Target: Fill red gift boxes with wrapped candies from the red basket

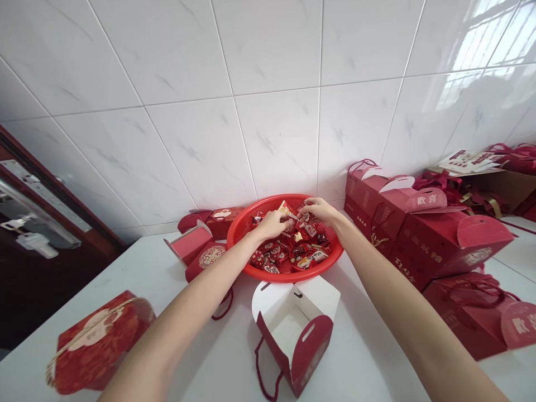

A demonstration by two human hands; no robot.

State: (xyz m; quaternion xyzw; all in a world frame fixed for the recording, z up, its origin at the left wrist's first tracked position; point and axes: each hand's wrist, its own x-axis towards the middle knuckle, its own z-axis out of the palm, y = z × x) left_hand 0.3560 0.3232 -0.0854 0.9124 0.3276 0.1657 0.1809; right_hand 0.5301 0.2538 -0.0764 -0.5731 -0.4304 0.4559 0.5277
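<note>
A red plastic basket [237, 237] filled with wrapped candies [288, 245] stands against the wall, and both my hands are inside it. My left hand [274, 224] is closed, its fingertips at a red and yellow candy packet [287, 210] near the middle of the pile. At the back right of the basket, my right hand [320, 210] has its fingers curled and pinched on a small red wrapped candy, partly hidden by the fingers. Just in front of the basket sits an open gift box [312, 349], dark red outside and white inside, its flaps spread and no candy visible in it.
Closed red gift boxes [422, 245] are stacked on the right, beside a cardboard box [513, 187] with red ribbons. More red boxes [196, 245] lie left of the basket. A patterned red box [103, 340] with a rope handle stands at the front left of the white table [176, 357].
</note>
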